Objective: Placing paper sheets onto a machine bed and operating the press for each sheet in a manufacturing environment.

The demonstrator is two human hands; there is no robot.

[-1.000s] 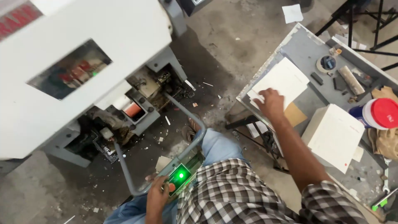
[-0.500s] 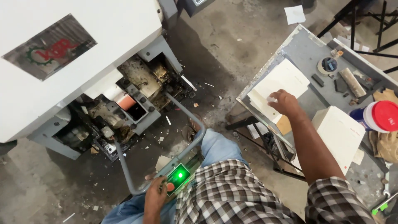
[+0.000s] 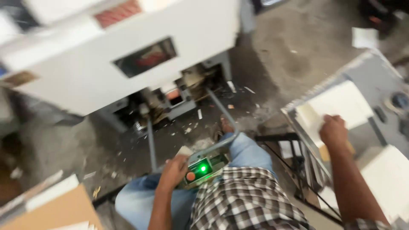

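Left hand [image 3: 172, 171] curled round the green-lit control box [image 3: 203, 168]; right hand [image 3: 333, 130], fingers closed, pinched white sheets [image 3: 336, 104] right of it.

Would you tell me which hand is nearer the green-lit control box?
The left. The left hand rests against the control box on the lap, right beside its lit button. The right hand is far off to the right, on the white sheets on the grey table.
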